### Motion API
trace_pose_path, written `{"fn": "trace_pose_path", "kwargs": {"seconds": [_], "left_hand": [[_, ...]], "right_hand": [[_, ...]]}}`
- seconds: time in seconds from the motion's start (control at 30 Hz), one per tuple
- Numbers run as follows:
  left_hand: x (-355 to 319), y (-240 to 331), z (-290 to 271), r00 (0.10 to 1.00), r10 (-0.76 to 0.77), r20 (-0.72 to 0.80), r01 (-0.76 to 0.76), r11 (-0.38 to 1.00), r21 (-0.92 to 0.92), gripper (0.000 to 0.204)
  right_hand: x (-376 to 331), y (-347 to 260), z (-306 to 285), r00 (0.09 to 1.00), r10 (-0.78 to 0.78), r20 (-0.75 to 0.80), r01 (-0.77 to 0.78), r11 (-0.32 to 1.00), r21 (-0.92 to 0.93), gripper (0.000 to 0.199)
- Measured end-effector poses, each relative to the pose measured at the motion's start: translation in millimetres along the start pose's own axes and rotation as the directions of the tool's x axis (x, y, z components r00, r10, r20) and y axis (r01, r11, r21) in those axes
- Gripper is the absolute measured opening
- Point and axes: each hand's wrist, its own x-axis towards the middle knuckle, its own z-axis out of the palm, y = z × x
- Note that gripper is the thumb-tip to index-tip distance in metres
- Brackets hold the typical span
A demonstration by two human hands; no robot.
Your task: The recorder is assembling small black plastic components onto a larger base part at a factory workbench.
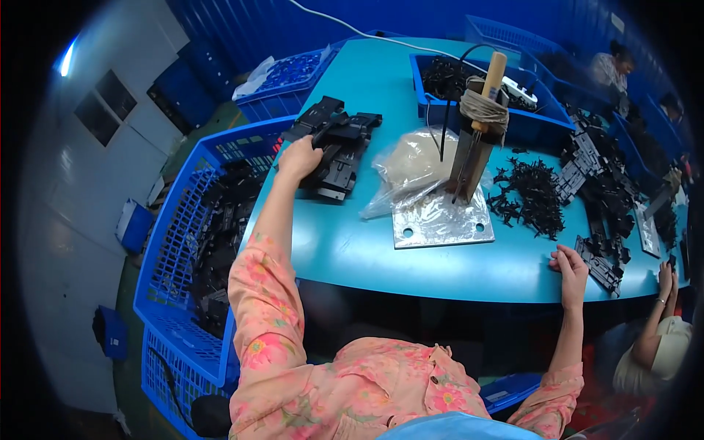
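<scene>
My left hand (299, 158) is closed over the edge of a black plastic part (323, 139) in a small stack of similar flat, moulded parts at the left of the table. My right hand (570, 273) hovers by the table's front edge with its fingers curled together; whatever it may hold is too small to see. Just right of it lies another black plastic part (600, 268). Between my hands stands a metal-plate fixture (444, 226) with an upright post and a wooden-handled tool (496, 73) tied on by cord. Beside the post sits a clear plastic bag (418, 161) with pale contents.
Small black pieces (532, 194) lie heaped right of the fixture, with more long black parts (598, 191) beyond. A blue bin (499, 128) of black pieces stands behind. At my left is a blue crate (165, 293) of black parts. Co-workers sit at the right, one person's hands (666, 282) near the edge.
</scene>
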Motion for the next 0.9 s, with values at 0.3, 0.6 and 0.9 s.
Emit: {"fn": "trace_pose_path", "kwargs": {"seconds": [0.3, 0.6, 0.9], "left_hand": [[-63.0, 12.8, -8.4, 0.839, 0.249, -0.484, -0.251, 0.966, 0.062, 0.060], [-164.1, 40.8, -17.2, 0.734, 0.516, -0.441, -0.536, 0.839, 0.090, 0.064], [-226.8, 92.5, 13.8, 0.666, 0.709, -0.232, -0.733, 0.679, -0.030, 0.067]], "right_hand": [[-4.4, 2.3, 3.8, 1.000, -0.007, -0.018, 0.007, 1.000, 0.026, 0.022], [-35.2, -27.0, 37.6, 0.992, -0.007, -0.124, 0.020, 0.994, 0.104, 0.021], [-50.7, -63.4, 151.3, 0.894, 0.093, 0.439, -0.398, 0.617, 0.679, 0.034]]}}
